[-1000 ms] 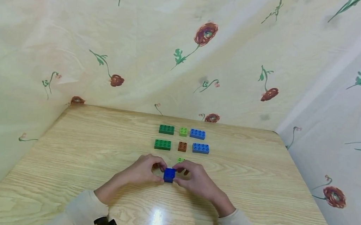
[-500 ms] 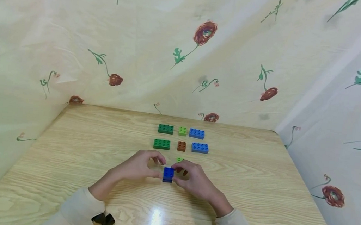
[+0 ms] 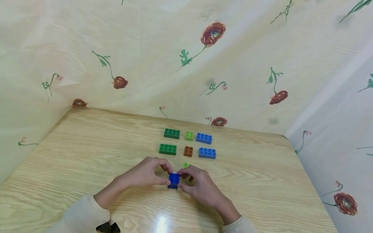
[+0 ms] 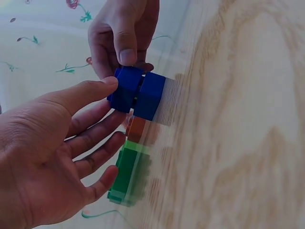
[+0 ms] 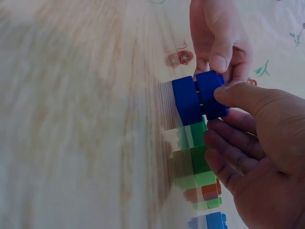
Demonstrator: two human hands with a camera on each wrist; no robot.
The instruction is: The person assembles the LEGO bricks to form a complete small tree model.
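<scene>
Two blue toy building bricks stand one above the other in front of the person, with a narrow gap showing between them in both wrist views. The upper blue brick (image 3: 174,178) is pinched from the left by the left hand (image 3: 147,172) and from the right by the right hand (image 3: 202,188). Each thumb lies on its near side, while the fingertips behind are partly hidden. The lower blue brick (image 4: 150,96) sits on the tabletop beneath it. Just beyond the right hand's fingers, a lime green brick (image 3: 186,165) is mostly covered.
Farther back on the wooden table (image 3: 89,141) lie two green bricks (image 3: 168,149), a brown brick (image 3: 188,151), another lime brick (image 3: 189,136) and two lighter blue bricks (image 3: 207,153), in rows. A flowered cloth (image 3: 152,55) hangs behind the table.
Half a second ago the left hand had come away from the blue bricks; now its fingers are back on the upper one. The right hand stays nearly in place.
</scene>
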